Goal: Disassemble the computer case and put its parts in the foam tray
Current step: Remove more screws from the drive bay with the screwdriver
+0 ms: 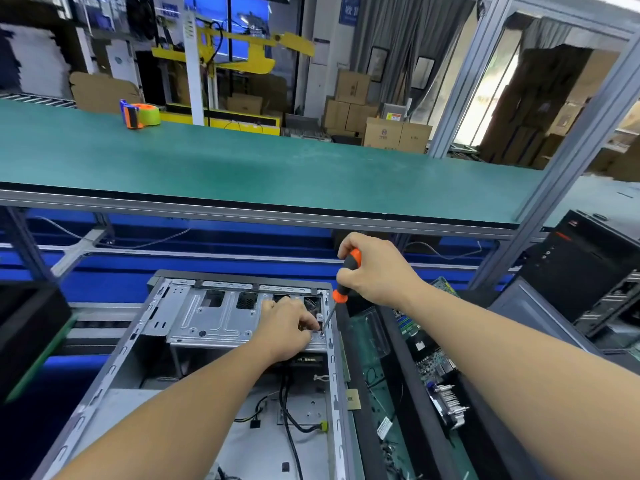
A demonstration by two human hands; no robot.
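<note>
Head view: right hand (pixel 375 270) grips orange-black screwdriver (pixel 346 278), tip on a screw at the grey metal drive bracket (pixel 221 317) right edge; left hand (pixel 285 325) fingers pinch beside it, likely steadying.

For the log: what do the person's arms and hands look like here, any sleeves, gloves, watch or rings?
Both forearms are bare as far as the frame shows, with no sleeve edge in view. The left hand and the right hand wear no gloves. No watch, wristband or bracelet shows at either wrist, and no ring shows on the fingers that can be seen. No markings or tape are apparent on either arm.
</note>
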